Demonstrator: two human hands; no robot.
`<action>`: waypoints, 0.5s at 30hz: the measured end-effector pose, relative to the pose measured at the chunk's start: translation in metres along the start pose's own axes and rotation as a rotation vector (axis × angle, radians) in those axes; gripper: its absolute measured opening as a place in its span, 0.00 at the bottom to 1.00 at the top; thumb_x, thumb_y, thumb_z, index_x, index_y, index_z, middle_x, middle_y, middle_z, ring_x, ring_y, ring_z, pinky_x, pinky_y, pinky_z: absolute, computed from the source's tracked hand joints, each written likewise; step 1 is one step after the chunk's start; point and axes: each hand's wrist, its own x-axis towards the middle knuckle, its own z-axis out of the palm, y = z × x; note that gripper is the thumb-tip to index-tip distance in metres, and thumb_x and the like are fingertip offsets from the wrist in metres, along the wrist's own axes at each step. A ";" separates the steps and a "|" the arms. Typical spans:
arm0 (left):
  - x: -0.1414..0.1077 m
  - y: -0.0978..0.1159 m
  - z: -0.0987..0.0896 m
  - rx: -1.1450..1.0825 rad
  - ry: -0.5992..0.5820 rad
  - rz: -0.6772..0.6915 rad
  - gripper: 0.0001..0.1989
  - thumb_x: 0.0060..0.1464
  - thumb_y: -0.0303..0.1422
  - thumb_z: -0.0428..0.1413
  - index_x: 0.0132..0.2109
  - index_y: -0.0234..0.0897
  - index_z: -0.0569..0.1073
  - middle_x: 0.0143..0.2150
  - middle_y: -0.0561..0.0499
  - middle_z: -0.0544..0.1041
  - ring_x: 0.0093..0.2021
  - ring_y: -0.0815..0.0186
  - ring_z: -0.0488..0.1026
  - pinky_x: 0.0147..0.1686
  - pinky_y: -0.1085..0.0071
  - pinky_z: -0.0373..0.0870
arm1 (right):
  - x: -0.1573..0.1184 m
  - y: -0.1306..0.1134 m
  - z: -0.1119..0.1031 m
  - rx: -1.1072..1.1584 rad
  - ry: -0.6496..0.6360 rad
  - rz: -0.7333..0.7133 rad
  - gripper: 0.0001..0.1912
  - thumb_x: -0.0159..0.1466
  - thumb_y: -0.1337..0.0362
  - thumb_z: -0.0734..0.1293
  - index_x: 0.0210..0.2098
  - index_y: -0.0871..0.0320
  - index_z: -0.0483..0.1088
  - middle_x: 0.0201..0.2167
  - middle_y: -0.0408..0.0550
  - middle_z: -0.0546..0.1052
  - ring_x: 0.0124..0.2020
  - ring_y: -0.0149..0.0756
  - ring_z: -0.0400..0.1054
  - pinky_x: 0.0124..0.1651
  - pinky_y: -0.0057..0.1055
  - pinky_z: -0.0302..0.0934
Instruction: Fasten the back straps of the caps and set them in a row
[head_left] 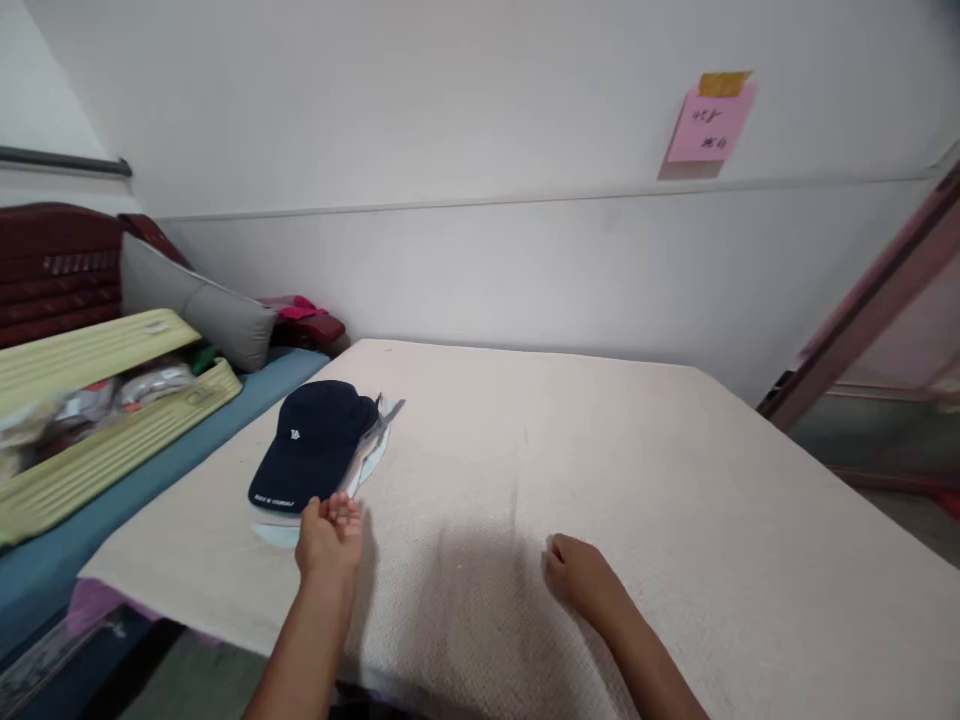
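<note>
A navy baseball cap (319, 440) with a small white emblem and white lettering on its brim lies on top of a stack. Lighter caps (277, 534) show beneath it, pale blue and white along the edges. At the right corner of the brim is my left hand (330, 535), palm turned up, with loosely curled fingers and the thumb apart; whether it touches the brim I cannot tell. My right hand (577, 572) is closed in a fist at the cloth-covered table (600, 440), away from the caps, and nothing shows in it.
Left of the table, a yellow-green plastic container (112, 440) with bagged items sits on a blue surface. Behind it are a grey cushion (199, 305) and a dark red seat back (60, 265). A pink note (709, 125) is taped to the white wall.
</note>
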 end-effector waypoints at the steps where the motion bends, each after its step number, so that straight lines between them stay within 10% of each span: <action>1: 0.003 0.002 -0.001 -0.007 0.006 -0.004 0.12 0.60 0.25 0.44 0.27 0.36 0.62 0.21 0.56 0.68 0.18 0.76 0.67 0.23 0.80 0.69 | 0.001 -0.003 0.001 0.000 0.001 0.001 0.12 0.61 0.68 0.55 0.20 0.57 0.57 0.23 0.48 0.70 0.26 0.33 0.59 0.28 0.30 0.43; 15: 0.018 0.021 -0.020 -0.006 0.042 0.099 0.10 0.56 0.23 0.48 0.26 0.35 0.63 0.17 0.60 0.65 0.14 0.77 0.63 0.15 0.83 0.61 | 0.001 -0.011 0.002 -0.013 -0.008 0.013 0.12 0.61 0.66 0.55 0.21 0.57 0.55 0.23 0.48 0.70 0.25 0.33 0.60 0.27 0.30 0.43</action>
